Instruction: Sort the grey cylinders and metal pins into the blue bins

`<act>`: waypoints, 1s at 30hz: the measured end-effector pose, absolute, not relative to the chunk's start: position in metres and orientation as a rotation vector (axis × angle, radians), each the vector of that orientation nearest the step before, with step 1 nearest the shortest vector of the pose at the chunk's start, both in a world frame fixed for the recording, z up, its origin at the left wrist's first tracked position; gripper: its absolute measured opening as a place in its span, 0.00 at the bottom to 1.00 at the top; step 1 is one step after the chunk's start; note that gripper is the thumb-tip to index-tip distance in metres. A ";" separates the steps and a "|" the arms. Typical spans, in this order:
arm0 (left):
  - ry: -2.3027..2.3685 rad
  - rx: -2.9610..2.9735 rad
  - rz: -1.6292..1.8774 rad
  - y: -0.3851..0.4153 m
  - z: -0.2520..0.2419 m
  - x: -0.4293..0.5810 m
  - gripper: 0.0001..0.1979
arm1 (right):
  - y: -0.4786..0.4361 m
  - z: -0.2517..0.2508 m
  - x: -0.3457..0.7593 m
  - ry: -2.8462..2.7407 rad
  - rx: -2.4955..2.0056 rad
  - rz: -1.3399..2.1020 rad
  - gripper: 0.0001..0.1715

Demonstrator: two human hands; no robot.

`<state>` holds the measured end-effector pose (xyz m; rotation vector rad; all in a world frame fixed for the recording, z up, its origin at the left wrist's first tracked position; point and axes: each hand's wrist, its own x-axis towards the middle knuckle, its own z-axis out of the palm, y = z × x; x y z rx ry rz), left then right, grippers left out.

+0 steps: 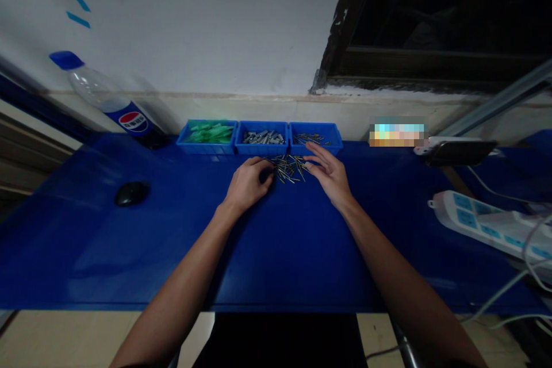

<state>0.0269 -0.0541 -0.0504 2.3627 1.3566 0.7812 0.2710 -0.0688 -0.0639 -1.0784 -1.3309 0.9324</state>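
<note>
Metal pins: loose on blue tabletop
Left hand: fingers curled at pins' left, grip unclear
Right hand: fingers spread, nothing visibly gripped, beside pins

the tabletop looks like smooth blue plastic, faintly glossy on the left. in the middle, the slim pins look metallic, with bright glints. on the far side, the left tray, middle tray and right tray look like smooth plastic; the green pieces seem plastic, the grey parts dull metal. the far-left bottle is clear, shiny plastic, the mouse dark plastic, the right-hand power strip smooth white plastic. the far wall looks matt.
</note>
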 end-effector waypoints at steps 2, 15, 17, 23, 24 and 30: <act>1.338 2.380 0.756 -0.053 -0.053 0.026 0.09 | -0.067 -0.067 0.272 -1.312 -1.104 0.922 0.27; 1.346 2.309 0.790 -0.050 -0.057 0.025 0.11 | -0.070 -0.067 0.266 -1.290 -1.164 0.986 0.14; 1.364 2.300 0.823 -0.051 -0.055 0.025 0.11 | -0.071 -0.066 0.265 -1.279 -1.150 1.005 0.14; 1.304 2.171 1.113 -0.050 -0.053 0.028 0.10 | -0.074 -0.063 0.262 -1.312 -1.115 1.065 0.13; 1.275 2.124 1.176 -0.050 -0.053 0.030 0.10 | -0.075 -0.062 0.261 -1.318 -1.114 1.066 0.13; 1.061 1.923 1.302 -0.056 -0.049 0.040 0.13 | -0.080 -0.060 0.256 -1.385 -1.099 1.128 0.17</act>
